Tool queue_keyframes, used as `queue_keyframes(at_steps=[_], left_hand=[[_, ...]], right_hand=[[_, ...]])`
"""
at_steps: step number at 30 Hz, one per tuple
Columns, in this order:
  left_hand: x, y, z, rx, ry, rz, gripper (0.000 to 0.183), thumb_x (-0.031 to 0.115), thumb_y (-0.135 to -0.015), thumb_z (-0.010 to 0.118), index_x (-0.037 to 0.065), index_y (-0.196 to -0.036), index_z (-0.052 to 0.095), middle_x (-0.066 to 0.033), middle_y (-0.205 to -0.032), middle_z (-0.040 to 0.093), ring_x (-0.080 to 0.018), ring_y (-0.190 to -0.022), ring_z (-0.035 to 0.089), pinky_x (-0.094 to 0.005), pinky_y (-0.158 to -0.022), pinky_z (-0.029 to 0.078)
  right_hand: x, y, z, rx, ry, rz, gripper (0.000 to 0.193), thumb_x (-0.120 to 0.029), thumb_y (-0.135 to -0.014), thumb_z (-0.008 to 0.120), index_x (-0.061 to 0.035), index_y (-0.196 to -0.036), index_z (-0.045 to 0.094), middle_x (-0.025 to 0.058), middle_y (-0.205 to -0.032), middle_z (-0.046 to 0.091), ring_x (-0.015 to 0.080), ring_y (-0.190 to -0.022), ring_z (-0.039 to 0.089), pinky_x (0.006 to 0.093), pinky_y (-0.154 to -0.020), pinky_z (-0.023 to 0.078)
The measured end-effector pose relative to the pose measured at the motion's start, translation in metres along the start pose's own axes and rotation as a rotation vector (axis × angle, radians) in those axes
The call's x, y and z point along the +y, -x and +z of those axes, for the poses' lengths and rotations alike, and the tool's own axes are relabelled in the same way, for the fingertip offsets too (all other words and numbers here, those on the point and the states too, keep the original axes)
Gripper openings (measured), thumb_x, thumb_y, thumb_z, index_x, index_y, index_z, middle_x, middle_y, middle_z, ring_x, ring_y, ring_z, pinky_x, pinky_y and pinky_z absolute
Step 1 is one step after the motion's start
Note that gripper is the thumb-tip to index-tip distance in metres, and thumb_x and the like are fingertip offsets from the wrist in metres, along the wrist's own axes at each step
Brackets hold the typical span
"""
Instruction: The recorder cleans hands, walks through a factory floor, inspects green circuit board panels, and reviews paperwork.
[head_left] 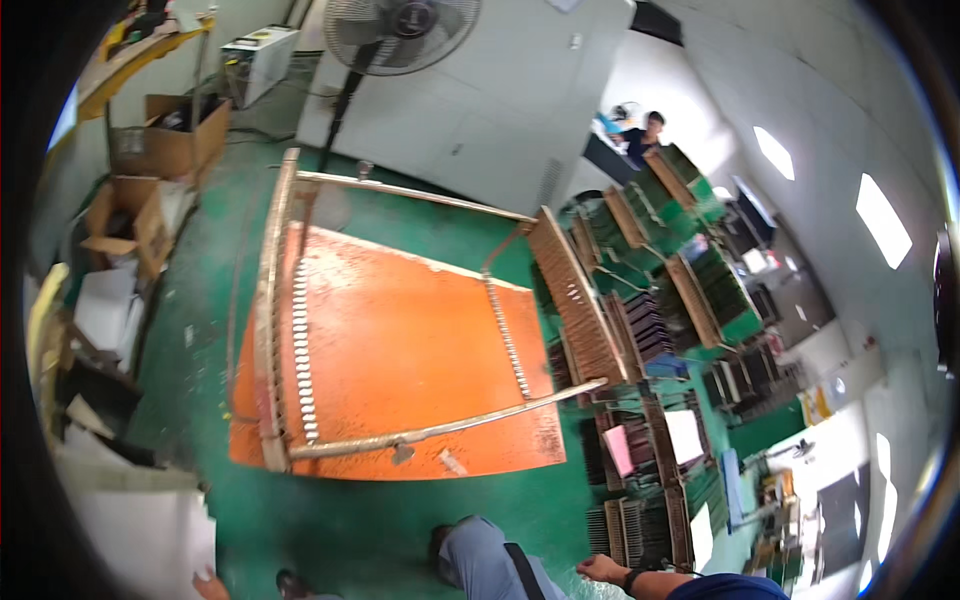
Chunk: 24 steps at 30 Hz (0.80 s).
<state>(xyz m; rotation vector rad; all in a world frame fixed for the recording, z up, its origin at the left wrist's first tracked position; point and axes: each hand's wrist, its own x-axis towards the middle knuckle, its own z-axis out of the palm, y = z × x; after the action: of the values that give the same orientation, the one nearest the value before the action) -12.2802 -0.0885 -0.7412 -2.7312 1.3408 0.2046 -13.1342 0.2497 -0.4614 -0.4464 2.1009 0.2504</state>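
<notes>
— Orange board [400,350] fills the middle of what we see; it lies flat on the green floor [330,530] inside a pale metal frame [275,310], with rows of small rollers [300,350] along its sides.

— And our hands?

— We see only the right hand [600,570], low at the edge, a dark band at its wrist; it hangs beside racks of green boards [640,530], near but not touching; we cannot tell whether its fingers are spread or curled; we see nothing in it.

— The left?

— Out of our view; cardboard boxes [165,140] and a standing fan [395,35] sit far off.
</notes>
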Motion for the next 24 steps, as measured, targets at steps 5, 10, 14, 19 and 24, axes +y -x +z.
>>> queue_keyframes(at_steps=[5,10,14,19,24], left_hand=[[0.148,-0.041,0.043,-0.079,0.047,0.267,0.066,0.058,-0.093,0.035,0.004,-0.118,0.062,-0.0260,-0.113,0.062,-0.0385,-0.107,0.057,-0.0449,-0.097,0.041],[0.131,-0.065,0.062,-0.161,-0.293,0.164,0.070,0.057,-0.094,0.034,-0.004,-0.122,0.055,-0.0246,-0.125,0.055,-0.0393,-0.117,0.051,-0.0495,-0.098,0.040],[0.155,-0.019,0.092,0.274,-0.183,0.115,0.057,0.048,-0.094,0.044,-0.004,-0.111,0.060,-0.0220,-0.115,0.060,-0.0392,-0.109,0.055,-0.0458,-0.097,0.042],[0.127,-0.031,0.067,0.097,0.184,0.084,0.028,0.019,-0.088,0.052,-0.004,-0.091,0.066,-0.0194,-0.095,0.066,-0.0311,-0.084,0.064,-0.0370,-0.077,0.051],[0.041,-0.018,-0.019,0.506,-0.184,0.563,0.022,0.017,-0.089,0.053,0.000,-0.088,0.066,-0.0185,-0.091,0.065,-0.0318,-0.079,0.061,-0.0417,-0.067,0.048]], right_hand=[[-0.016,-0.025,0.018,0.171,-0.259,0.059,0.037,-0.041,-0.087,0.060,-0.0081,-0.101,0.070,0.0054,-0.081,0.072,0.0170,-0.077,0.069,0.0292,-0.074,0.052],[-0.063,-0.053,0.041,0.091,-0.300,0.033,0.032,-0.034,-0.089,0.061,-0.0056,-0.101,0.069,0.0035,-0.085,0.070,0.0125,-0.078,0.067,0.0266,-0.071,0.052],[-0.069,-0.055,0.045,0.102,-0.330,0.050,0.027,-0.029,-0.091,0.060,-0.0052,-0.101,0.069,0.0018,-0.088,0.069,0.0092,-0.079,0.065,0.0243,-0.067,0.052],[-0.072,-0.058,0.039,0.076,-0.238,0.033,0.034,-0.035,-0.088,0.061,-0.0065,-0.103,0.069,0.0046,-0.088,0.070,0.0132,-0.080,0.066,0.0271,-0.073,0.051],[-0.092,-0.020,0.018,-0.002,-0.236,-0.057,0.041,-0.043,-0.085,0.060,-0.0081,-0.103,0.070,0.0076,-0.085,0.071,0.0180,-0.083,0.067,0.0304,-0.080,0.050]])
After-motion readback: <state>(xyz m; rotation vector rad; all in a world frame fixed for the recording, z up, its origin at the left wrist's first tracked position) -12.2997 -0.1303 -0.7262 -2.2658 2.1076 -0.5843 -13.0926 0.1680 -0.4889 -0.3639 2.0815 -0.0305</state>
